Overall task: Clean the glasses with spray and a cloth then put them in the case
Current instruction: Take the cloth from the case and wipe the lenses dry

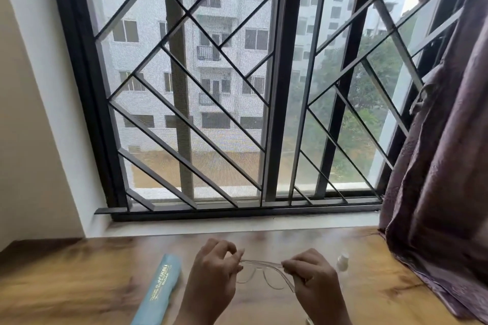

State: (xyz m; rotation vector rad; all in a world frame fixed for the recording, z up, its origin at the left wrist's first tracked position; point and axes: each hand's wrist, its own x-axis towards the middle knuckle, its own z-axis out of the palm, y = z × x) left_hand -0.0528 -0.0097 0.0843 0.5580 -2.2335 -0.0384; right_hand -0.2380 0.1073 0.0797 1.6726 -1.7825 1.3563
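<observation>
Clear-framed glasses [260, 269] hang between both hands above the wooden table [79, 280], near the bottom middle of the head view. My left hand [214, 274] pinches the left end of the frame. My right hand [314, 280] grips the right end near the temple. A light blue case [161, 290] with gold lettering lies on the table just left of my left hand. A small white spray bottle [342, 261] stands to the right of my right hand. I see no cloth.
A barred window [237, 87] with a white sill [211, 227] runs along the table's far edge. A purple curtain [443, 166] hangs at the right and spills onto the table's right side. A cream wall bounds the left.
</observation>
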